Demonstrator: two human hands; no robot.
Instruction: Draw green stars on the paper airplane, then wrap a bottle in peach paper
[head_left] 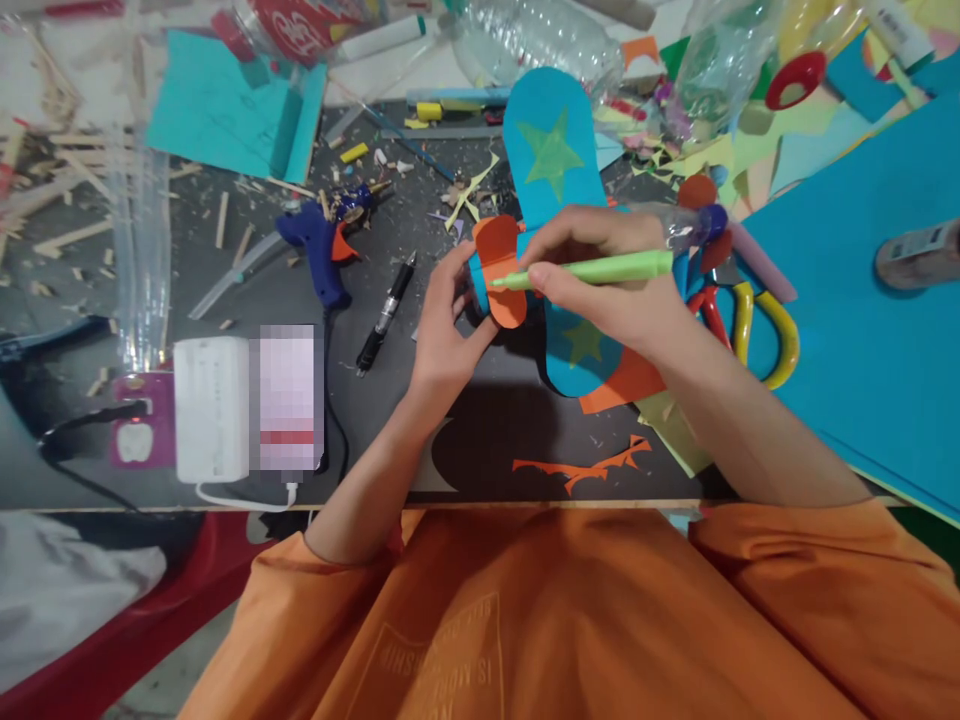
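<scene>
Left grip (446, 325) is clasped on the end of the blue winged model (544, 205); right grip (619, 300) pinches a light-green marker (626, 267), tip at the model's orange paper piece (497, 245). Right hand obscures the model's middle. Left of the left grip: pen (386, 315), then glue gun (319, 245). Scissors (742, 320) lie right of the right grip. Both forearms angle inward over the desk (390, 420).

An orange shirt (585, 620) spans the bottom of the frame, with loose sleeves (840, 585) ending near the elbows; thin, lighter lettering (469, 672), upside down, sits inside an angular outline at lower centre.
</scene>
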